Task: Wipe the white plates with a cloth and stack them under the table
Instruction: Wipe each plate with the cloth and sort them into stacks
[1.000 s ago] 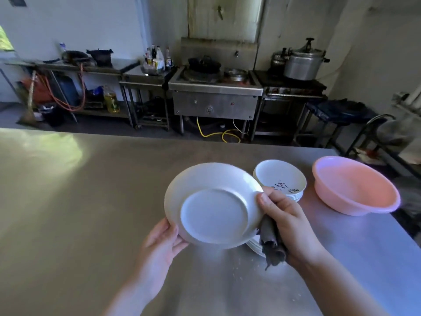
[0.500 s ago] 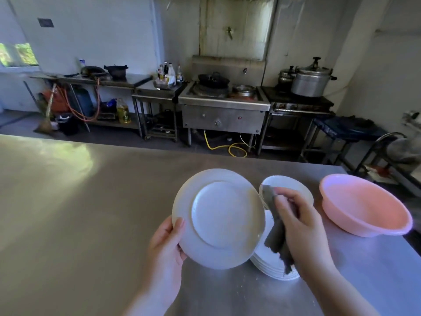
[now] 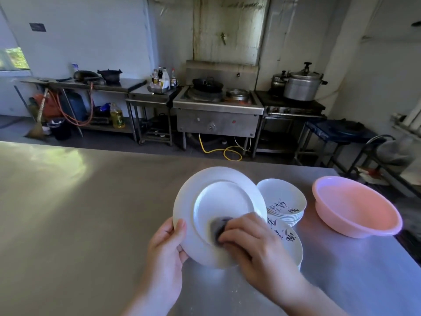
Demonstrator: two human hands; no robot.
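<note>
I am watching the left hand holding a round white ceramic plate tilted up above the brushed steel bench, underside facing the camera; its thumb is curling over the plate's left rim, while the other fingers are passing behind the plate and I cannot see them. The right hand is pressing a small dark grey cloth against the lower part of the plate's raised foot ring, fingers bent down over the cloth so that only a bunched patch of it is showing past the fingertips. How the cloth is folded beneath the palm I cannot tell.

Just right of the held plate, two stacks are sitting on the bench: a far stack of white bowls with dark brush lettering, and a near stack of white lettered plates that is largely hidden behind the right hand and wrist (its count is not readable from here). Further right, a pink plastic basin is resting near the bench's right edge, apart from the stacks. Both forearms are running out of the bottom of the view. Beyond the bench, a steel wok stove is standing against the wall, and a large metal pressure cooker is sitting to its right.
</note>
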